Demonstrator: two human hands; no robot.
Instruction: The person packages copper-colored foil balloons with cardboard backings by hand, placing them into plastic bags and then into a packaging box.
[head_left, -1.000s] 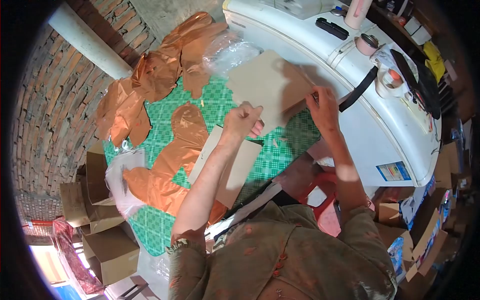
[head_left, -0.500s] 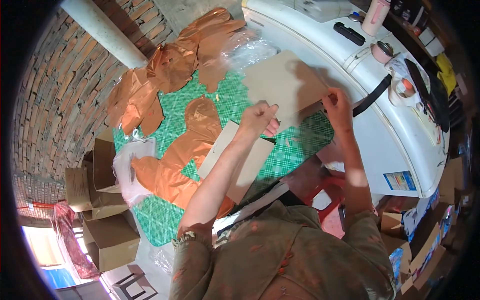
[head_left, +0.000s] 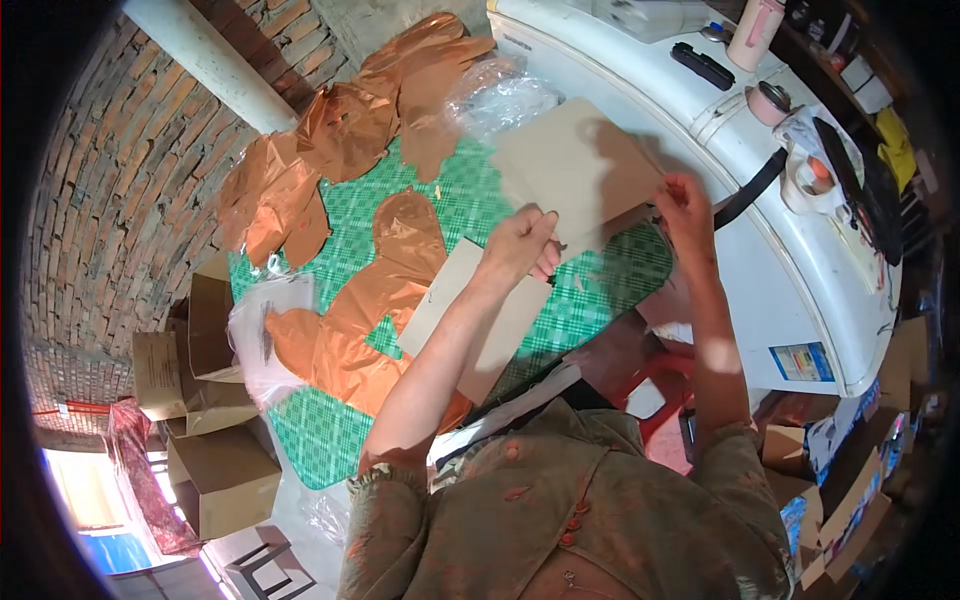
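Note:
A plain brown cardboard sheet lies tilted over the far right of the green checked tablecloth. My right hand pinches its right corner. At its near edge my left hand is closed, thumb over curled fingers, gripping the sheet there; part of that grip is hidden. A small dark bit shows beside the left fingertips. Beneath my left forearm sits a folded pale card piece. To its left spreads a flat orange foil balloon.
More orange foil balloons and clear plastic wrap lie at the far side. A white freezer borders the right, with a pink bottle on it. Open cardboard boxes stand at the left, near a brick wall.
Both hands and the cardboard sheet have shifted very slightly to the right in view, along with the whole scene. The hold looks the same.

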